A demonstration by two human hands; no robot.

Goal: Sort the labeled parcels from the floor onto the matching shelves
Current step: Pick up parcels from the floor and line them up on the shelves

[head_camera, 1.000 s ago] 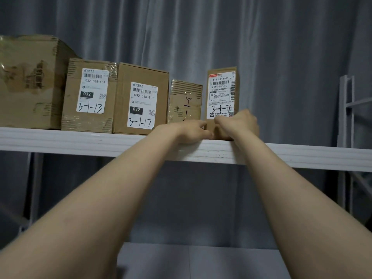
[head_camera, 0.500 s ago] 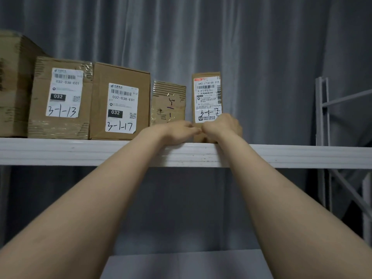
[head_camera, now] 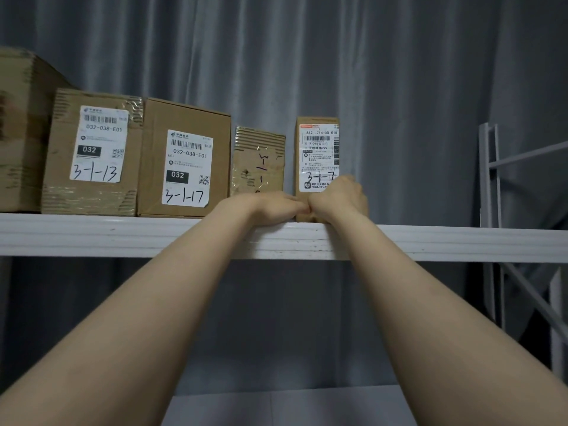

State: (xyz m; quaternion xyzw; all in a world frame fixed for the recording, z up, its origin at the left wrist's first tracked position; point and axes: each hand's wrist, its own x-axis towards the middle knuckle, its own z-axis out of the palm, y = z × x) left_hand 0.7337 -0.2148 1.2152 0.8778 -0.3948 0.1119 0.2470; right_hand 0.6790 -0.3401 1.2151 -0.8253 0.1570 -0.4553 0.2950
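Note:
A narrow upright cardboard parcel (head_camera: 317,142) with a white label handwritten 3-1-7 stands on the white shelf (head_camera: 123,235). Both of my arms reach up to it. My left hand (head_camera: 270,207) grips its lower left corner and my right hand (head_camera: 341,196) grips its lower right side, covering the bottom of the label. The fingertips are hidden behind the hands. Left of it stands a small taped box (head_camera: 258,161) with handwritten marks, partly hidden by my left hand.
Further left on the shelf stand a box labelled 3-1-17 (head_camera: 184,161), a box labelled 3-1-13 (head_camera: 92,152) and a large box (head_camera: 18,127) at the edge. A grey curtain hangs behind. A white rack frame (head_camera: 491,192) stands at right. A lower shelf (head_camera: 292,404) shows below.
The view has shifted a little, so the boxes sit at slightly different places in the frame. Both hands stay on the base of the 3-1-7 parcel, which remains upright.

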